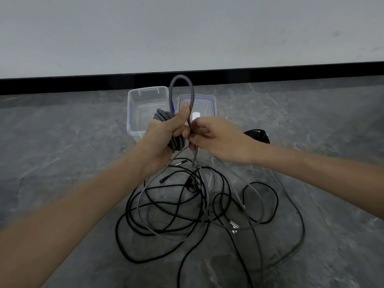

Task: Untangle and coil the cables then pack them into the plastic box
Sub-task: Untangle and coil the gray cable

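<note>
My left hand [166, 132] grips a coil of grey braided cable [161, 117], with a loop of the same cable arching up above the thumb. My right hand [212, 136] pinches the cable's free length just right of the left hand; the tail hangs down below. A tangle of black and grey cables [187, 208] lies on the floor beneath both hands. The clear plastic box [143, 104] stands open behind the hands, and its blue-rimmed lid [205, 100] lies beside it to the right.
A coiled black cable [259, 136] rests on the grey stone floor to the right, partly hidden by my right wrist. A white wall with a black baseboard [83, 84] runs close behind the box.
</note>
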